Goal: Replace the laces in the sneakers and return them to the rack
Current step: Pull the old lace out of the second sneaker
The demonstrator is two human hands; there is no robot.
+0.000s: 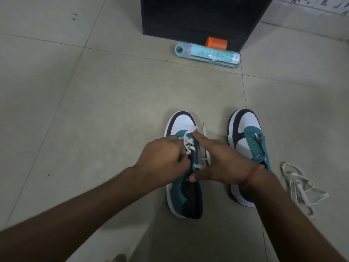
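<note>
- Teal-and-white left shoe sits on the floor, toe pointing away from us, long axis running straight out from the body. We're lacing this one.
- Left grip: clenched, pinching the white lace at the shoe's left eyelet row, about mid-tongue.
- Right grip: released, fingers straight; index lies along the right side of the lace zone, thumb presses near the collar. It steadies the shoe, grasps nothing.
- Loose lace end trails on the floor just right of the shoe, under or beside the right index. Right hand is the nearer one for picking it up.
- Key relation: free eyelets lie toward us from the left pinch, so we judge the next pull runs across the shoe's axis, then back toward the heel.
- Right shoe stands parallel, well apart, eyelets bare. Spare lace lies in a heap to its right.
- Black rack is ahead, past the toes; a tube lies at its foot.
- Progress: early, roughly half of one shoe done.
</note>
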